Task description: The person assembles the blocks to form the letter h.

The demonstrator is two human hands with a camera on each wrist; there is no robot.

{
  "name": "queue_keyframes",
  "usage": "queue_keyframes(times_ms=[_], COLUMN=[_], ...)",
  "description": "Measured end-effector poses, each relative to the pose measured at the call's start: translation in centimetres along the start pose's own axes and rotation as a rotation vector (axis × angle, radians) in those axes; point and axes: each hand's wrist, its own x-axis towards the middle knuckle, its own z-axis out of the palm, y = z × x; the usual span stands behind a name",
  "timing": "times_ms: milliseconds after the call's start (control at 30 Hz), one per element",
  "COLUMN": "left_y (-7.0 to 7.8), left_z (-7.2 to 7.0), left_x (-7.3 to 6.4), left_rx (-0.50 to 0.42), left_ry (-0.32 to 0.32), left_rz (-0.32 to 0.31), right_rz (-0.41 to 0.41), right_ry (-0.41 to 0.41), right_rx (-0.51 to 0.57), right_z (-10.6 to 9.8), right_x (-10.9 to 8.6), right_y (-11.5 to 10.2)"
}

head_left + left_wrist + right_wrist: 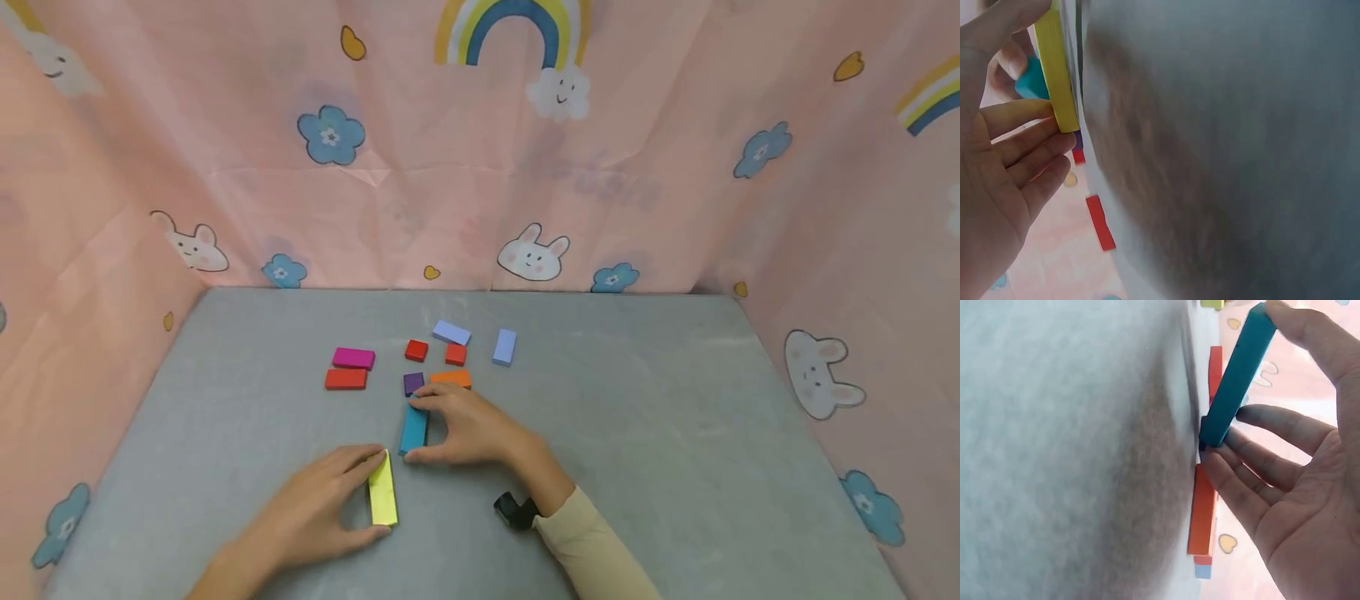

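My left hand point(315, 500) grips a yellow block point(382, 493) by its two ends, thumb at the near end and fingers at the far one. In the left wrist view the long side of the yellow block point(1057, 69) faces the camera. A little ahead and to the right, my right hand point(472, 425) pinches a blue block point(413, 430) lengthwise between thumb and fingers. The right wrist view shows this blue block point(1238, 378) tilted within the grasp. Just past its far end lie a small purple block point(413, 383) and an orange block point(450, 379), partly covered by the right fingers.
Farther back on the grey table point(637, 467) lie two small red blocks point(416, 350) and two light blue blocks point(505, 347). To the left, a magenta block point(354, 358) sits beside a long red block point(346, 379). A pink patterned cloth point(450, 200) walls the table in.
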Motion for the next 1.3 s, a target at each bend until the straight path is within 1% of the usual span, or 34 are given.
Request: queue_keyframes(times_ms=[167,267,400,467,567,667,800,933,1100,1233,1300], left_y=[1.4,2.1,2.8,3.0,3.2,3.4,3.7,3.8,4.0,4.2,4.3], left_z=[0.9,1.4,1.8,2.0,2.3,2.5,2.5,2.6,2.6,2.5,2.4], left_x=[-0.6,-0.7,-0.8,-0.8,-0.8,-0.9,-1.0,-1.2,-1.3,-1.3,-1.3], left_rx=[0.012,0.013,-0.004,-0.005,0.01,0.044,0.099,0.142,0.148,0.148,0.16], left_ry=[-0.003,-0.017,-0.047,-0.047,-0.023,0.0,0.017,0.026,-0.009,-0.045,-0.05], left_rz=[0.055,0.084,0.108,0.142,0.198,0.231,0.256,0.275,0.267,0.253,0.251], right_rz=[-0.007,-0.009,-0.02,-0.026,-0.029,-0.037,-0.057,-0.096,-0.125,-0.125,-0.124], right_ry=[-0.008,-0.005,0.006,0.007,0.003,-0.004,-0.004,0.007,0.011,-0.002,-0.007], right_rx=[0.006,0.008,0.004,-0.012,-0.044,-0.078,-0.128,-0.185,-0.238,-0.24,-0.246], right_z=[0.5,0.6,0.3,0.3,0.2,0.3,0.5,0.8,1.0,1.0,1.0], right_x=[0.0,-0.1,-0.1,-0.1,-0.1,-0.2,-0.3,-0.5,-0.5,-0.6,-0.6], right_y=[0.3,0.4,0.3,0.3,0.2,0.1,-0.1,-0.2,-0.4,-0.7,-0.8])
